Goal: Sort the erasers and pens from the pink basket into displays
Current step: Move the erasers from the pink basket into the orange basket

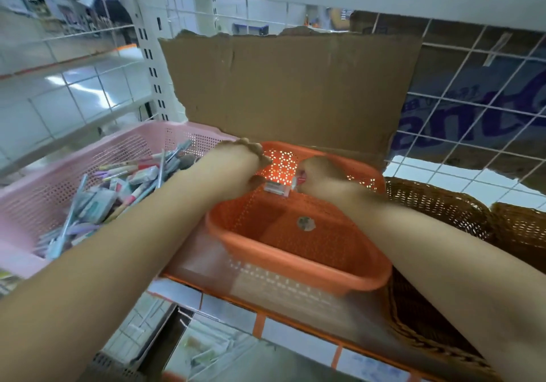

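An eraser (277,188) is pinched at its ends by the curled left hand (242,160) and right hand (320,174) over the orange basket (295,269), right of the pink basket (26,204).

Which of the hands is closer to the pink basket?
Left. The left hand is by the pink basket's right wall, at the orange basket's far-left corner. The right hand is farther right, over the orange basket; both pinch a small pack between them.

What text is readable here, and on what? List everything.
"ant": large purple letters, cut off, on the blue sheet.
Small print above it: blurred.
Round sticker in the orange basket: unreadable.
Packet held in the fingers: blurred.
Labels in the pink basket: too small.
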